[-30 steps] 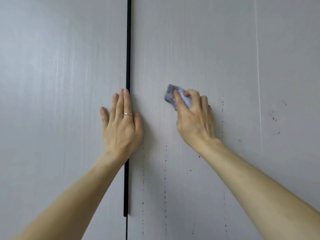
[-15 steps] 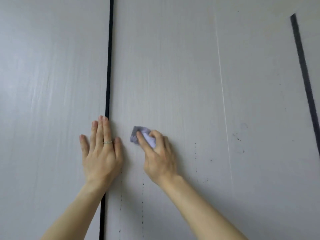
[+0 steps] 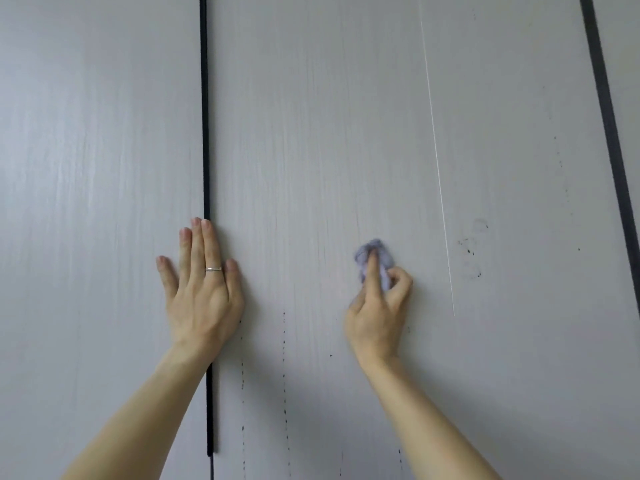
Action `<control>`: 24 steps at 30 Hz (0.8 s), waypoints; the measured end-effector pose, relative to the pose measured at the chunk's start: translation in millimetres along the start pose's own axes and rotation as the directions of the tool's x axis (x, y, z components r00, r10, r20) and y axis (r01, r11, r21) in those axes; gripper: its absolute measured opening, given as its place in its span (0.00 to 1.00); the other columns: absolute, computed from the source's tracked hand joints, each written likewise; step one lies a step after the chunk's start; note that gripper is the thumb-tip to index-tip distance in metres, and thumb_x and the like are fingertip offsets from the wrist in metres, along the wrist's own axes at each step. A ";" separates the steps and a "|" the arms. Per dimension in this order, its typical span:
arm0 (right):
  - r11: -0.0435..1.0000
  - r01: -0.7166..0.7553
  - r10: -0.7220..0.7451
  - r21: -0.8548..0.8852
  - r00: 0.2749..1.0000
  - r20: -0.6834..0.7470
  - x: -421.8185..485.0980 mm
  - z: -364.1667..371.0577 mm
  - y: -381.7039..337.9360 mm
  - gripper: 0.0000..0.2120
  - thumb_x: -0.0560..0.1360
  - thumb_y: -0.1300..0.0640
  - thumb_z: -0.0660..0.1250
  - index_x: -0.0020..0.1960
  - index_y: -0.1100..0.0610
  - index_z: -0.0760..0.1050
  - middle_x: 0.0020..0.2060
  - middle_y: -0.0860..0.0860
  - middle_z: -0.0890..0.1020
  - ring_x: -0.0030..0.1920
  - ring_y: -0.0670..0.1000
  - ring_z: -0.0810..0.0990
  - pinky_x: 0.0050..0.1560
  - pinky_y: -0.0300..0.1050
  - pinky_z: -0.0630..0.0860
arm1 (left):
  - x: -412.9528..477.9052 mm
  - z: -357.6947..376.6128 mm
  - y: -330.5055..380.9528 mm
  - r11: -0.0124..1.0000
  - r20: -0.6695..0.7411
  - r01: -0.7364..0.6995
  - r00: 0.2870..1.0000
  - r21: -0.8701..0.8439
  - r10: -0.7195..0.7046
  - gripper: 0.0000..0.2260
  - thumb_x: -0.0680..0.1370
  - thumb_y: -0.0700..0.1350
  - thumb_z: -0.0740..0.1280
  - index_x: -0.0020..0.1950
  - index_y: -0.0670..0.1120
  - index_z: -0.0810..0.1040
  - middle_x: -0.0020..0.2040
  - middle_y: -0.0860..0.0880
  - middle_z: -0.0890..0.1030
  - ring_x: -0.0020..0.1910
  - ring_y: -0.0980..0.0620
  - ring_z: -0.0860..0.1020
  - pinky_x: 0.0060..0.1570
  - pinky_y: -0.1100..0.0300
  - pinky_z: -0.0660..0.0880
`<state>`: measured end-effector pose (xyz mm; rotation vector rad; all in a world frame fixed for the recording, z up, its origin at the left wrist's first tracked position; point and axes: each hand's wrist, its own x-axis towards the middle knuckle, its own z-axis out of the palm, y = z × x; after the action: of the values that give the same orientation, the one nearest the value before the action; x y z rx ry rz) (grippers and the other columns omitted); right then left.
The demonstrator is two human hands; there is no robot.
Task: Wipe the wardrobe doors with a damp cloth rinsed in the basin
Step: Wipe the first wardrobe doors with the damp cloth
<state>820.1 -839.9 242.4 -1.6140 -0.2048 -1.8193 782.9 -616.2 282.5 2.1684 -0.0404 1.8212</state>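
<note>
pressing cloth [image 3: 375,258] on wardrobe door [image 3: 329,133], right hand [image 3: 379,306] grips it.

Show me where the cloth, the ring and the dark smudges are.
cloth [image 3: 374,246], head view, bunched upper edge.
ring [image 3: 213,269], head view, middle of the silver band.
dark smudges [image 3: 470,251], head view, black specks in the cluster's middle.

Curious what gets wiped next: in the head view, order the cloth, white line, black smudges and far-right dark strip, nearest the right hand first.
1. Cloth, held in the right hand.
2. White line, just right.
3. Black smudges, beyond the line.
4. Dark strip, far right.
</note>
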 end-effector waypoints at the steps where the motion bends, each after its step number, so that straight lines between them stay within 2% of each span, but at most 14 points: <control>1: 0.990 0.137 -0.138 0.013 0.986 0.091 -22.7 1.2 -10.7 0.28 0.74 0.64 0.56 0.74 0.56 0.70 0.55 0.56 0.67 0.48 0.60 0.74 0.46 0.48 0.76 | -0.9 -1.3 -0.2 1.000 0.001 -0.002 1.000 -0.003 0.002 0.28 0.84 0.53 0.43 0.82 0.50 0.37 0.81 0.56 0.40 0.79 0.61 0.38 0.78 0.46 0.36; 4: 0.902 0.428 -0.423 0.057 0.849 0.318 -46.6 -8.5 -18.6 0.30 0.72 0.61 0.52 0.73 0.53 0.69 0.56 0.55 0.67 0.47 0.60 0.75 0.38 0.47 0.75 | -23.4 -5.5 -4.7 0.999 0.042 0.018 0.999 -0.035 -0.016 0.28 0.84 0.54 0.43 0.82 0.51 0.37 0.82 0.57 0.39 0.79 0.61 0.38 0.77 0.48 0.35; 6: 0.869 0.490 -0.481 0.076 0.795 0.369 -26.5 -17.0 -6.2 0.30 0.73 0.63 0.55 0.75 0.51 0.66 0.57 0.54 0.66 0.49 0.61 0.75 0.40 0.48 0.76 | -55.2 -6.2 -13.2 1.000 0.083 0.008 0.997 -0.021 -0.006 0.28 0.84 0.54 0.43 0.82 0.51 0.37 0.82 0.57 0.39 0.80 0.60 0.38 0.78 0.48 0.35; 7: 0.887 0.459 -0.444 0.056 0.812 0.379 -13.5 -19.5 3.5 0.31 0.74 0.65 0.58 0.76 0.50 0.65 0.58 0.54 0.65 0.51 0.62 0.75 0.43 0.50 0.77 | -71.1 -4.9 -18.6 1.000 0.099 -0.002 0.995 -0.004 0.003 0.28 0.84 0.53 0.44 0.82 0.50 0.37 0.82 0.56 0.40 0.80 0.59 0.39 0.78 0.47 0.36; 9: 0.968 0.250 -0.230 -0.014 0.910 0.345 11.1 -26.2 23.2 0.32 0.75 0.67 0.61 0.77 0.49 0.64 0.61 0.56 0.64 0.55 0.62 0.73 0.50 0.51 0.77 | -96.3 0.3 -27.5 1.000 0.102 -0.007 0.995 0.011 0.006 0.29 0.83 0.52 0.45 0.82 0.49 0.38 0.83 0.55 0.42 0.80 0.59 0.41 0.78 0.46 0.37; 11: 0.998 0.048 -0.038 -0.048 0.981 0.192 30.2 -33.7 39.8 0.28 0.76 0.67 0.61 0.75 0.54 0.66 0.62 0.60 0.66 0.54 0.62 0.74 0.50 0.54 0.78 | -100.6 4.5 -29.6 1.000 0.094 0.019 0.995 0.003 -0.019 0.29 0.83 0.52 0.45 0.82 0.50 0.37 0.83 0.55 0.43 0.80 0.58 0.41 0.78 0.45 0.37; 13: 0.992 -0.106 0.110 -0.074 0.992 0.055 39.8 -38.0 48.0 0.22 0.78 0.63 0.57 0.72 0.56 0.69 0.62 0.61 0.67 0.51 0.62 0.75 0.47 0.55 0.78 | -98.0 6.2 -25.7 1.000 0.085 -0.001 0.996 -0.001 0.001 0.29 0.83 0.52 0.45 0.82 0.51 0.36 0.82 0.55 0.42 0.81 0.57 0.41 0.78 0.45 0.36; 15: 0.965 -0.254 0.253 -0.067 0.967 -0.032 33.7 -31.7 42.3 0.22 0.77 0.60 0.53 0.69 0.54 0.71 0.61 0.61 0.68 0.52 0.62 0.75 0.47 0.53 0.77 | -99.6 8.4 -26.0 0.999 0.077 -0.026 0.997 0.022 0.024 0.29 0.83 0.51 0.46 0.82 0.50 0.37 0.83 0.54 0.42 0.81 0.56 0.42 0.77 0.45 0.36; 16: 0.958 -0.280 0.277 -0.056 0.960 -0.050 21.5 -26.8 33.8 0.22 0.75 0.60 0.53 0.67 0.54 0.72 0.60 0.61 0.68 0.52 0.62 0.74 0.48 0.53 0.75 | -101.8 9.9 -26.9 0.999 0.072 -0.022 0.997 0.033 0.020 0.29 0.84 0.51 0.46 0.82 0.49 0.37 0.83 0.53 0.43 0.81 0.56 0.42 0.78 0.45 0.37; 17: 0.970 -0.239 0.237 -0.045 0.970 -0.048 4.0 -21.5 24.0 0.21 0.75 0.60 0.53 0.65 0.53 0.73 0.59 0.60 0.69 0.52 0.62 0.74 0.48 0.53 0.74 | -104.0 11.4 -27.6 0.999 0.061 -0.014 0.998 0.042 0.011 0.29 0.84 0.51 0.46 0.82 0.49 0.38 0.83 0.53 0.43 0.81 0.56 0.43 0.78 0.45 0.37; 19: 0.999 -0.027 0.028 -0.045 0.999 0.017 -36.4 -13.4 8.6 0.18 0.74 0.61 0.55 0.60 0.50 0.73 0.56 0.59 0.70 0.52 0.60 0.73 0.49 0.52 0.72 | -105.7 13.5 -29.1 0.999 0.041 -0.006 0.999 0.050 0.004 0.28 0.84 0.51 0.46 0.82 0.49 0.39 0.83 0.52 0.44 0.81 0.56 0.43 0.78 0.45 0.37; 21: 0.992 0.118 -0.113 -0.040 0.986 0.125 -57.7 -11.8 8.1 0.17 0.73 0.61 0.55 0.58 0.48 0.72 0.54 0.59 0.71 0.52 0.59 0.72 0.50 0.52 0.72 | -104.8 14.1 -30.5 0.999 0.033 -0.008 0.999 0.052 0.006 0.28 0.84 0.51 0.46 0.82 0.48 0.40 0.83 0.51 0.47 0.81 0.56 0.44 0.78 0.45 0.38; 24: 0.988 0.155 -0.150 -0.016 0.972 0.180 -38.9 -19.3 11.0 0.17 0.73 0.59 0.54 0.57 0.45 0.71 0.55 0.55 0.69 0.52 0.59 0.73 0.47 0.52 0.76 | -106.3 13.8 -30.9 0.998 0.024 -0.026 0.999 0.061 0.025 0.28 0.84 0.51 0.47 0.83 0.47 0.42 0.83 0.50 0.48 0.81 0.55 0.46 0.78 0.43 0.40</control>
<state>810.4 -843.7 198.8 -1.8282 -0.3937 -1.7969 782.4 -608.8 171.3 2.2408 -0.0175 1.8338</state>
